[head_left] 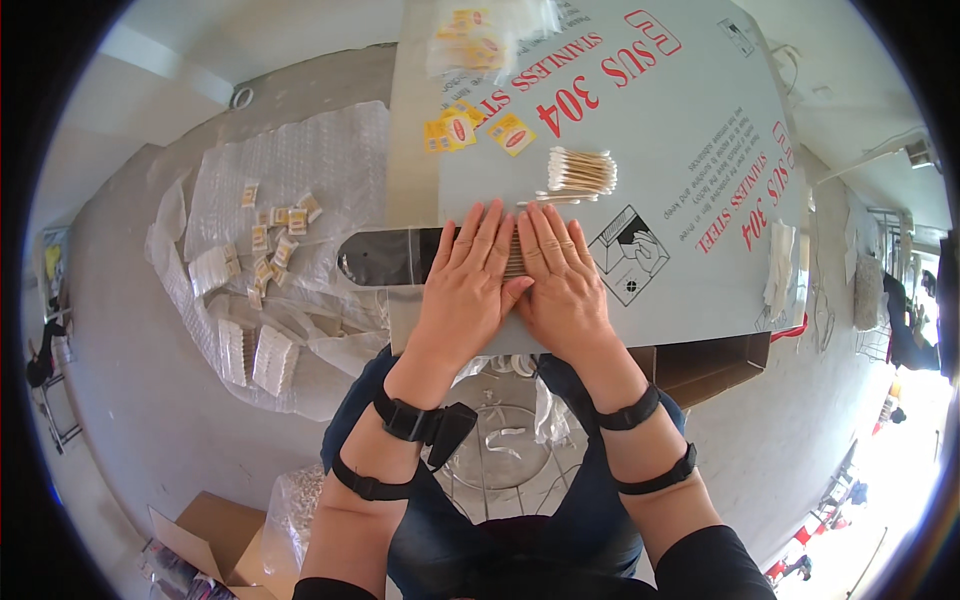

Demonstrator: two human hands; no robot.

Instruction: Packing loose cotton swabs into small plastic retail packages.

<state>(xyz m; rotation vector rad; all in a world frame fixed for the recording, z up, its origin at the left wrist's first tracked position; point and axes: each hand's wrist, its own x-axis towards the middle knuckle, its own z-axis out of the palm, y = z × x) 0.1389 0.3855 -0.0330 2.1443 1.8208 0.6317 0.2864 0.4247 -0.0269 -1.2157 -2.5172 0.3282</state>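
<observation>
My left hand [472,275] and my right hand [562,285] lie flat side by side near the front edge of the table, fingers stretched away from me. Beneath them is a layer of cotton swabs [515,262]; only a strip of their sticks shows between the hands, the rest is covered. A flat black plate with a rounded end [385,258] runs out leftward from under my left hand. Just beyond my right fingertips sits a pile of cotton swabs [582,172], with a few loose ones [560,197] at its near side.
Yellow cards [455,128] and clear bags [480,45] lie at the table's far left. White strips [780,265] rest along its right edge. On the floor at left, bubble wrap [290,160] holds several small swab packs [285,250]. Cardboard boxes stand under the table [700,365] and lower left [215,530].
</observation>
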